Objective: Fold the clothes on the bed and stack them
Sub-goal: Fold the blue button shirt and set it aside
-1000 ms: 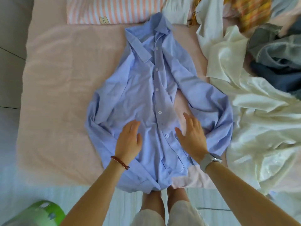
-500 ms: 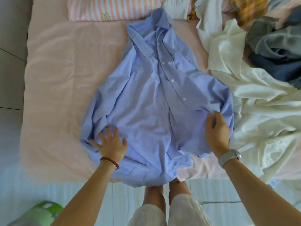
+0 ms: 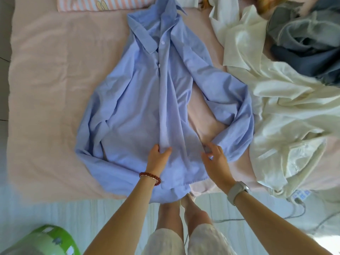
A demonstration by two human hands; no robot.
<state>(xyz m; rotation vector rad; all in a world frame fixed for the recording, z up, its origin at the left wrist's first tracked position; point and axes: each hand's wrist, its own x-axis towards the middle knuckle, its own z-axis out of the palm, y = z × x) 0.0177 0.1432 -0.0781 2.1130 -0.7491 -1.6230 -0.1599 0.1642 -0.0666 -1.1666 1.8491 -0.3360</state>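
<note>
A light blue button shirt [image 3: 136,107] lies front up on the pink bed [image 3: 47,85], collar toward the pillow and hem hanging over the near edge. My left hand [image 3: 158,159] pinches the button placket near the hem. My right hand [image 3: 215,159] grips the right front edge beside the cuff of the right sleeve [image 3: 237,115], which loops out to the right. A gap of pink sheet shows between the shirt front and that sleeve. The left sleeve is bunched along the shirt's left side.
A heap of cream garments [image 3: 287,111] fills the bed's right side, with grey and dark blue clothes [image 3: 305,43] behind it. A striped pillow [image 3: 103,2] lies at the head. A green object [image 3: 42,240] and a power strip [image 3: 299,194] sit on the floor.
Both hands came in from the shirt's sides to its lower middle. The right front panel, spread wide before, is now drawn in toward the centre, exposing pink sheet by the right sleeve.
</note>
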